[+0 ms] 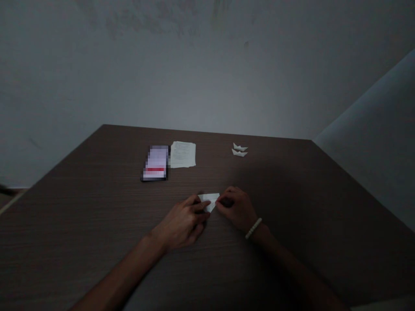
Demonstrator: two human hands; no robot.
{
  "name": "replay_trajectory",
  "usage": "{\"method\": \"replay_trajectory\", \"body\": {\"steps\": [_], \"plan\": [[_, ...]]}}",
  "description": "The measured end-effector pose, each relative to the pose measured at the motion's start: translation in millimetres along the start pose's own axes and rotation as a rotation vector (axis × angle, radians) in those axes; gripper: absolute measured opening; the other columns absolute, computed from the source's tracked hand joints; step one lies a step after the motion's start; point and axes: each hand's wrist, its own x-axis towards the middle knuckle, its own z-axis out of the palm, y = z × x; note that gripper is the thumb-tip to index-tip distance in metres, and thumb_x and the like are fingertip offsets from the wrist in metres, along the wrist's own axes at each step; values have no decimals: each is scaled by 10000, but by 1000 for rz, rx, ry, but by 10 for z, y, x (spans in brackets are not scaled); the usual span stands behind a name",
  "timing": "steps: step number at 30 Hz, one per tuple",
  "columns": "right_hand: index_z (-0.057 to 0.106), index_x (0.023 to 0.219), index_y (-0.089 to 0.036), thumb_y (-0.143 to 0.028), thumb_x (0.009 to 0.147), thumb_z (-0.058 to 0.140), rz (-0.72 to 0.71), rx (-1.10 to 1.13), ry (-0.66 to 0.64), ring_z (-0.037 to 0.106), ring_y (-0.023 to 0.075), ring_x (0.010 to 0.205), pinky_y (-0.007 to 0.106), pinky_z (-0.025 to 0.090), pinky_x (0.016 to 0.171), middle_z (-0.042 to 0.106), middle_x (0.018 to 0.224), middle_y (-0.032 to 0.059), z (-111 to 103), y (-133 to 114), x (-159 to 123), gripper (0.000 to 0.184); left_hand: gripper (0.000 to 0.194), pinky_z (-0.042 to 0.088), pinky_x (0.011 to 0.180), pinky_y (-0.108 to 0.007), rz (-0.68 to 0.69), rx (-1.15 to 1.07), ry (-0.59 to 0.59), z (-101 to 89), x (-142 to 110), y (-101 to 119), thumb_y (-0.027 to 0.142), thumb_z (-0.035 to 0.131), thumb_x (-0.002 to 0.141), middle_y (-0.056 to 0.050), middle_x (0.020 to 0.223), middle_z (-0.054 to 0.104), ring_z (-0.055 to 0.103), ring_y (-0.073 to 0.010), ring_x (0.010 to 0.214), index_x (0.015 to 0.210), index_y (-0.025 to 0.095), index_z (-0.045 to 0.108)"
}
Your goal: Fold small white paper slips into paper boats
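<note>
A small folded piece of white paper (209,197) lies on the table in front of me, between my two hands. My left hand (184,220) rests over its left part, fingers bent and pressing it to the tabletop. With thumb and forefinger together, my right hand (239,208) pinches the paper's right edge; a beaded bracelet (253,228) circles that wrist. Faint printed lines show on the paper. Its lower part is partly covered by my left fingers.
Two folded paper boats (240,150) sit toward the back of the brown table (97,207). A stack of printed paper sheets (183,154) lies left of them, beside a phone (156,162) with a lit, blurred screen. A pale wall (207,65) stands behind the table's far edge.
</note>
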Motion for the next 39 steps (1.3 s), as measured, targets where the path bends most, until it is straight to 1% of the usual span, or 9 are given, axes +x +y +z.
{"method": "replay_trajectory", "body": {"steps": [5, 9, 15, 22, 25, 28, 32, 35, 39], "plan": [[693, 706, -205, -138, 731, 700, 33, -16, 36, 594, 175, 741, 297, 453, 694, 631, 739, 19, -15, 30, 9, 72, 273, 509, 875, -430, -4, 2, 1, -1, 3, -1, 149, 497, 829, -79, 1263, 607, 521, -255, 1055, 1012, 177, 698], [685, 691, -193, -144, 732, 690, 67, -30, 61, 593, 165, 700, 284, 452, 658, 628, 729, 22, -11, 17, 13, 64, 277, 507, 883, -439, -17, -3, -17, -13, 8, 6, 140, 504, 819, -65, 1273, 603, 512, -265, 1068, 1012, 182, 699], [688, 693, -185, -144, 735, 673, 91, -16, 74, 583, 140, 628, 260, 450, 613, 621, 717, 19, 6, 17, 21, 60, 275, 506, 884, -433, -16, -11, 4, 7, 3, 0, 143, 502, 825, -54, 1279, 603, 512, -261, 1070, 1003, 188, 707], [681, 705, -175, -147, 760, 651, 81, -47, 82, 587, 136, 653, 254, 451, 643, 613, 733, 19, 3, 49, 20, 68, 296, 494, 908, -445, -5, -20, 13, 24, 11, -18, 138, 503, 819, -68, 1281, 600, 515, -265, 1076, 1018, 190, 716], [685, 759, -187, -194, 753, 687, 51, -55, 60, 602, 157, 743, 270, 460, 699, 622, 794, 27, 11, 34, -9, 10, 296, 495, 900, -447, -11, -25, 19, 14, 16, -13, 133, 500, 820, -72, 1265, 609, 516, -266, 1072, 1008, 193, 719], [683, 797, -203, -239, 728, 735, 11, -62, 19, 601, 183, 826, 300, 462, 767, 630, 824, 26, 27, 0, -38, 93, 277, 498, 889, -442, -16, -46, 6, -1, 20, 2, 125, 501, 820, -74, 1246, 618, 520, -261, 1054, 981, 190, 718], [674, 817, -213, -285, 717, 755, 7, -72, -6, 590, 188, 832, 311, 460, 766, 628, 837, 24, 42, -28, -55, 147, 219, 490, 892, -438, -23, -67, -8, -28, 29, 28, 112, 505, 817, -68, 1206, 635, 523, -255, 1029, 878, 179, 704], [668, 834, -220, -312, 670, 791, 11, -87, -10, 582, 194, 838, 317, 456, 765, 623, 850, 22, 48, -36, -61, 225, 204, 485, 894, -427, -20, -72, -15, -36, 33, 36, 96, 500, 811, -64, 1202, 632, 528, -245, 1014, 808, 174, 688], [670, 859, -227, -320, 641, 805, 22, -104, -24, 576, 203, 847, 328, 452, 767, 618, 866, 25, 52, -52, -67, 273, 234, 469, 926, -436, -4, -57, 0, -5, 20, 11, 100, 510, 804, -61, 1223, 622, 516, -251, 1044, 906, 184, 703]]}}
